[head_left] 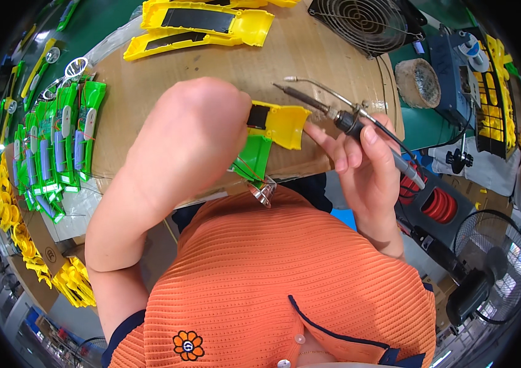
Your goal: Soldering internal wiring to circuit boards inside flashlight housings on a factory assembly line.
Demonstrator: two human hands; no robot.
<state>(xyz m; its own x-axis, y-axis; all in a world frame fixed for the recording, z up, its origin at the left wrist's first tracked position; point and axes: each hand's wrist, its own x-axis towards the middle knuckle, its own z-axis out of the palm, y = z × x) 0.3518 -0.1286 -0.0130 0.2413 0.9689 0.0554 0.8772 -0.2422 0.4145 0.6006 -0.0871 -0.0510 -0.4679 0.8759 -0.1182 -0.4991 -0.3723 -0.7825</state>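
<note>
My right hand (368,159) is closed round a soldering iron (349,124) with a thin metal feed tube along it; its tip points to the upper left, apart from the parts. One finger of this hand reaches beside a yellow plastic housing (290,124) with a black panel. My left hand (208,113) is bent over the left end of that housing, its fingers hidden behind the hand and wrist. Below the yellow part lies a green plastic housing (255,158), partly covered by my left arm. Thin wires run from it to a silver reflector (263,194) near the cardboard's front edge.
More yellow housings (199,21) lie at the far side of the cardboard (150,76). Green housings with batteries (58,141) stand in a row at left. A fan (365,21), a round pot (418,83) and a blue box-shaped unit (451,73) are at far right.
</note>
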